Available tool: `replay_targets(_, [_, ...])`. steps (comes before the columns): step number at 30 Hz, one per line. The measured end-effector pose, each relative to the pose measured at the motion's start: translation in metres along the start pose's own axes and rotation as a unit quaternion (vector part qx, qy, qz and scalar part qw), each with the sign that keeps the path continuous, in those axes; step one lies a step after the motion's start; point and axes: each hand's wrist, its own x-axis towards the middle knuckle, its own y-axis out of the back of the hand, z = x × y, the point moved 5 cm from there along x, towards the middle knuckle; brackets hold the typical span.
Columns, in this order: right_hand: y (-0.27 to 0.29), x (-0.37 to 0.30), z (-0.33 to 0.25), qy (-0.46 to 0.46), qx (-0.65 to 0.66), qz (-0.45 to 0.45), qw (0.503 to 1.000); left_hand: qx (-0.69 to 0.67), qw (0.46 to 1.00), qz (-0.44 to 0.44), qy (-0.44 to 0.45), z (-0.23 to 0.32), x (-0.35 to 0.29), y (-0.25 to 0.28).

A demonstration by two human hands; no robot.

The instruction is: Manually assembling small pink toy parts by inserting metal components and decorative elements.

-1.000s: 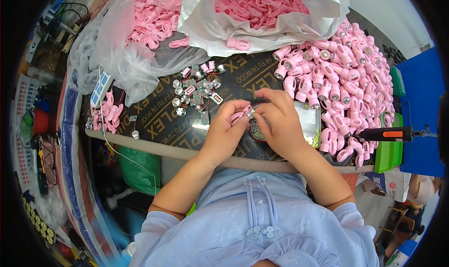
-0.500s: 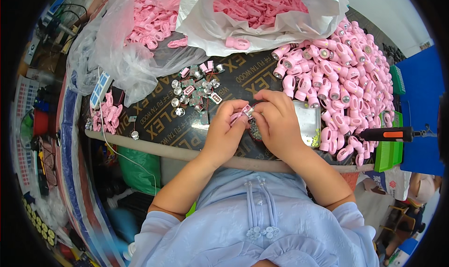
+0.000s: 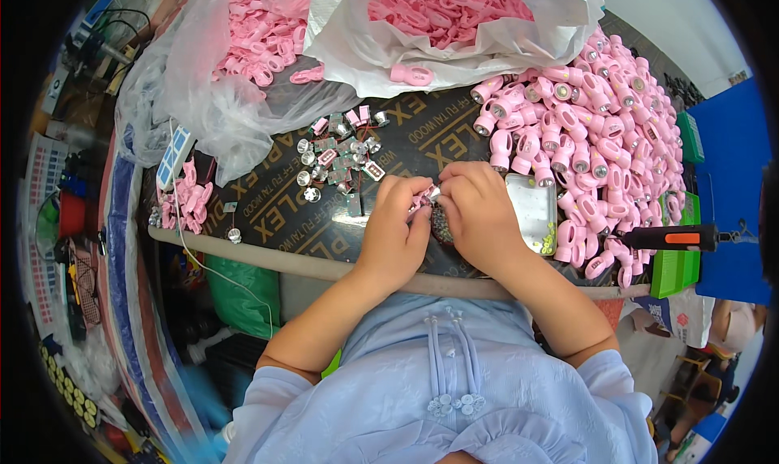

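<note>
My fingers have curled further in since half a second ago, and less of the one pink casing (image 3: pixel 420 198) shows. My left hand (image 3: pixel 398 228) is clamped on it; my right hand (image 3: pixel 479 220) has its fingertips at the one silver cup (image 3: pixel 433 194) on the casing's right end, though I cannot tell if they pinch it. Just below my grip, partly covered by my fingers, is one dish (image 3: pixel 441 224) of small parts. To its right lie one metal tray (image 3: pixel 531 208), a heap of pink lights (image 3: pixel 592 131) too many to count, and one screwdriver (image 3: pixel 673 237). Leftward sits a cluster of circuit boards (image 3: pixel 337 151), overlapping past counting; beyond are two bags (image 3: pixel 341 42) of pink pieces. My forearms angle inward, wrists bent, fingertips nearly meeting.
</note>
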Motion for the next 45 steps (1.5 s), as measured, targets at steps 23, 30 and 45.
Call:
replay_targets(23, [0.105,-0.056,0.072,-0.151,-0.105,-0.279,0.943,-0.364,0.896,-0.069,0.245,-0.050,0.004,0.003])
replay_targets(30, [0.092,-0.087,0.058,-0.088,-0.202,-0.234,0.947,-0.502,0.814,-0.140,0.256,-0.039,0.010,-0.018])
replay_targets(45, [0.063,-0.049,0.057,-0.265,0.206,-0.085,0.938,-0.416,0.855,-0.155,0.267,-0.022,0.011,-0.014])
